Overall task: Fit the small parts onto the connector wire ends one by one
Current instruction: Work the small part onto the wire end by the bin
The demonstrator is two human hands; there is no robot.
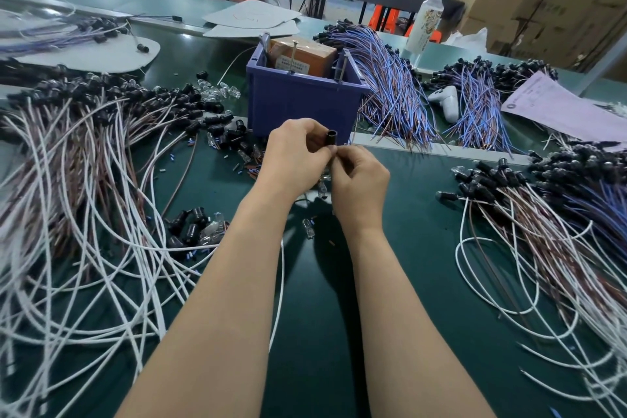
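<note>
Nearest my camera are my own two bare forearms, reaching out from the near edge of the table (400,248) toward its middle. At their ends, my left hand (293,154) and right hand (359,180) meet just in front of the blue bin (302,98).

My left fingers (315,146) are closed around a small black sleeve (331,139), which stands nearly upright, its long axis vertical and its open mouth pointing up and away from me. My right fingers (342,154) are pinched shut just beside the sleeve's lower end, touching the left fingertips; what they pinch is too small to tell, though I judge it to be a wire end. So the sleeve lies up and to the left of my right fingers, and the left hand already has it. I would guess the next push runs along that vertical axis, from below.

Loose white wires (101,265) spread toward the left edge, finished bundles (559,214) toward the right.

A label on the brown box (302,58) inside the bin carries print I cannot read. The bottle (425,20) and paper sheet (556,108) near the far right corner also bear illegible print.
</note>
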